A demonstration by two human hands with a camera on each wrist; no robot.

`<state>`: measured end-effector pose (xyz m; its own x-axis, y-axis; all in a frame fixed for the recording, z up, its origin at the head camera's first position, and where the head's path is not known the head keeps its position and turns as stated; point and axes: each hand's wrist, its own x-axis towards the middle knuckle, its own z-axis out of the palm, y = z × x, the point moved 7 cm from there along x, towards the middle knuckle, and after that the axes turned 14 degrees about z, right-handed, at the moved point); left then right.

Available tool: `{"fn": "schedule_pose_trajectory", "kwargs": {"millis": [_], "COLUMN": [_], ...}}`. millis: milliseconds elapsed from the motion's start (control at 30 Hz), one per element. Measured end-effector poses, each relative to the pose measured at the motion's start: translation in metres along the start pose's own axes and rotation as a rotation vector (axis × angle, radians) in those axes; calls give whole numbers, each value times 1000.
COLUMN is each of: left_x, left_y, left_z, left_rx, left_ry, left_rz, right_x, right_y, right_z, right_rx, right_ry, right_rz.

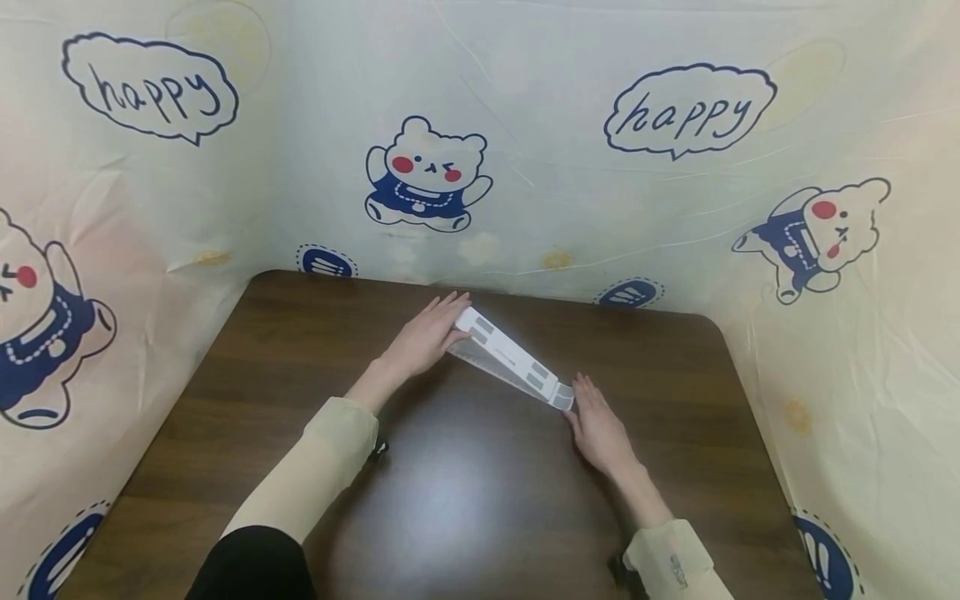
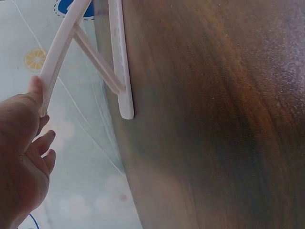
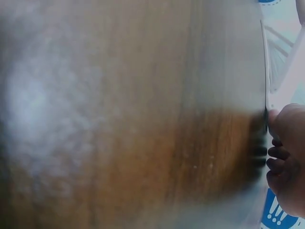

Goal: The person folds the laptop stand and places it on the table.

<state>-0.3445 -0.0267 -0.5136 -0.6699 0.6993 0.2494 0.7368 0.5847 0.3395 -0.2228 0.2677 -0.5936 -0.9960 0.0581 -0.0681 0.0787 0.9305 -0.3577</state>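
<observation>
A white folding stand with grey pads on its top bar lies slantwise toward the back of the table. Its raised end is at the left, its hinged end at the right. My left hand grips the raised end, thumb on the near side. In the left wrist view, a strut props the upper bar above the lower bar, which lies on the table. My right hand holds the hinged end between thumb and fingers. The right wrist view shows this hand at the edge, partly cut off.
The dark wooden table has rounded back corners. A pale cloth printed with bears and "happy" bubbles hangs behind it and along both sides. The stand sits close to the back edge.
</observation>
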Motion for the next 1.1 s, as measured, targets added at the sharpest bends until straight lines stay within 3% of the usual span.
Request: {"fn": "schedule_pose_trajectory", "kwargs": {"millis": [333, 833, 1100], "left_x": [-8, -14, -17], "left_y": [7, 8, 12], "left_z": [-2, -1, -3], "left_rx": [-7, -54, -41], "left_ry": [15, 40, 49], "left_rz": [1, -16, 9], "right_x": [10, 21, 28], "right_y": [6, 11, 13], "right_z": [-5, -8, -10], "right_rx": [-1, 11, -9], "right_ry": [-6, -51, -53], "right_rz": [-40, -22, -24]}}
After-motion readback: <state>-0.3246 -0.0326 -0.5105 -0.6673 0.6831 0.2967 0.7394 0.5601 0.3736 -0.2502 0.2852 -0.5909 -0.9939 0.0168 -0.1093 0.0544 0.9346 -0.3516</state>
